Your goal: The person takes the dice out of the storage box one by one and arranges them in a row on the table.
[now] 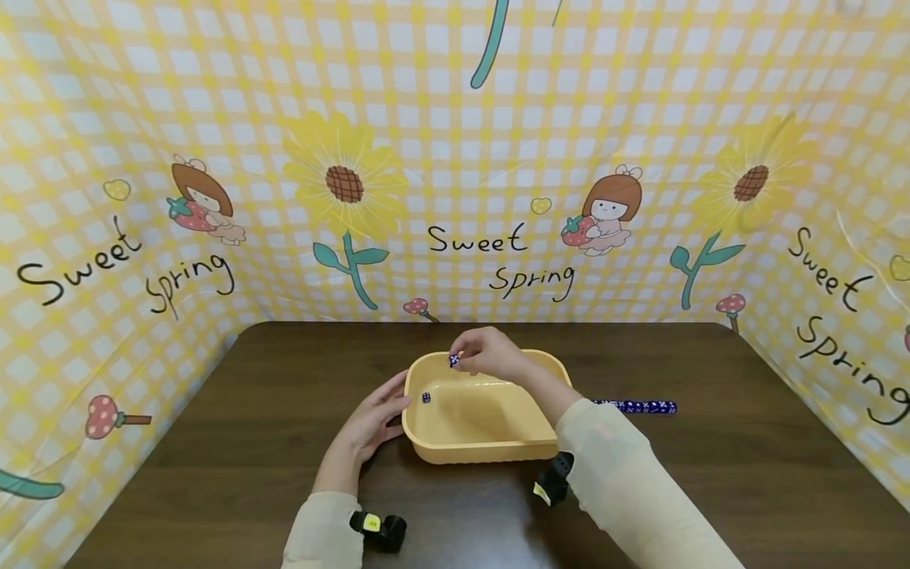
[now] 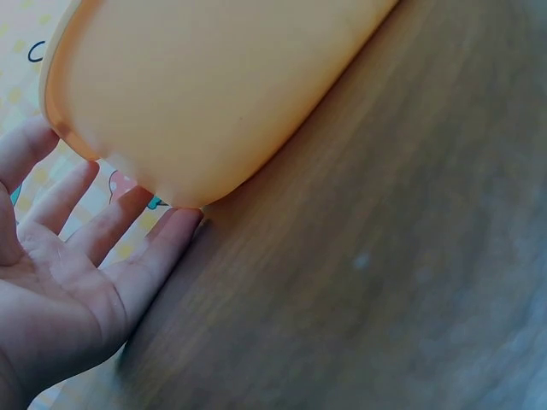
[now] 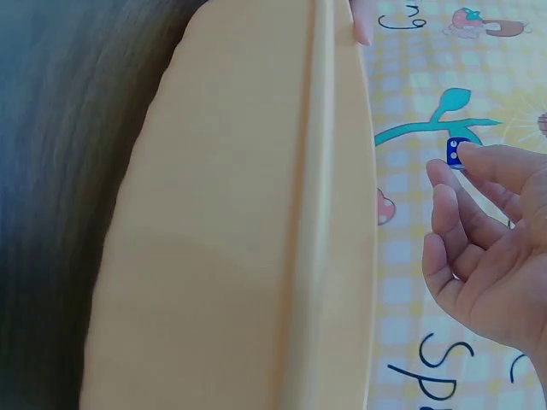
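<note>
A yellow plastic basin (image 1: 483, 452) sits on the table. My left hand (image 1: 374, 419) rests against its left end; in the left wrist view, extended fingers (image 2: 145, 265) touch the outer wall and rim of the basin (image 2: 197, 102). Over the basin's far side, my right hand (image 1: 490, 353) pinches a small blue die with white dots (image 1: 453, 360) between thumb and fingertips. The right wrist view shows that die (image 3: 456, 152) held above rim height, the other fingers of the right hand (image 3: 496, 248) curled loosely. Another blue die (image 1: 426, 397) lies inside the basin near its left wall.
Right of the basin, a straight row of blue dotted dice (image 1: 647, 407) lies on the brown table (image 1: 235, 458), its left end hidden behind the right forearm. A yellow checked cloth (image 1: 455, 158) hangs around the back and sides. Black wrist cameras (image 1: 384, 531) sit on both sleeves.
</note>
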Motion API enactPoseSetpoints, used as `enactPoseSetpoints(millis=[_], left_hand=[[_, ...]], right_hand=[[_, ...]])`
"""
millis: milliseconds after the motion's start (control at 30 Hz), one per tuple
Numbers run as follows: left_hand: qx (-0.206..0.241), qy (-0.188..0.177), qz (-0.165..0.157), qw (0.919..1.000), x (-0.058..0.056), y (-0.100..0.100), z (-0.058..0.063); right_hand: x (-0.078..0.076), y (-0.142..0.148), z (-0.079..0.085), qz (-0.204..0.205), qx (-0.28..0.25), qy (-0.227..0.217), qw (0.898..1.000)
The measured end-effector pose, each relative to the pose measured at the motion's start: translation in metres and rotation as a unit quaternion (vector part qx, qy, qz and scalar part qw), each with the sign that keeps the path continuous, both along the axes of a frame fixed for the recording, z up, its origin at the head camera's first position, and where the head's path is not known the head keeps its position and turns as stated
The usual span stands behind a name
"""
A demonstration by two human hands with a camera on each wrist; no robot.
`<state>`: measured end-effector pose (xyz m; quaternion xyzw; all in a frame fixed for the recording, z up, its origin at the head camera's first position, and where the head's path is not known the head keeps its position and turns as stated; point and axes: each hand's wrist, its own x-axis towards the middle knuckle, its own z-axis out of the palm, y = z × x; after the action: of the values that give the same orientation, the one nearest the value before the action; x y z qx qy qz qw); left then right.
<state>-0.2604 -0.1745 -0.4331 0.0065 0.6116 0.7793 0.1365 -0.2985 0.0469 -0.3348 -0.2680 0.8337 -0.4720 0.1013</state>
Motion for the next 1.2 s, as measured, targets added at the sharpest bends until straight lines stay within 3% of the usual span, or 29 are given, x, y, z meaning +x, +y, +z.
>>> enactPoseSetpoints(millis=[400, 1033, 1200], left_hand=[[0.0, 0.003, 0.002, 1.0, 0.0, -0.001, 0.0], [0.0, 0.004, 0.001, 1.0, 0.0, 0.0, 0.0], [0.004, -0.001, -0.001, 1.0, -0.001, 0.0, 0.002]], right_hand=[[0.006, 0.05, 0.01, -0.008, 0.017, 0.026, 0.999], [0.025, 0.159, 0.002, -0.091, 0.023, 0.066, 0.993], [0.035, 0.19, -0.002, -0.124, 0.021, 0.055, 0.991]])
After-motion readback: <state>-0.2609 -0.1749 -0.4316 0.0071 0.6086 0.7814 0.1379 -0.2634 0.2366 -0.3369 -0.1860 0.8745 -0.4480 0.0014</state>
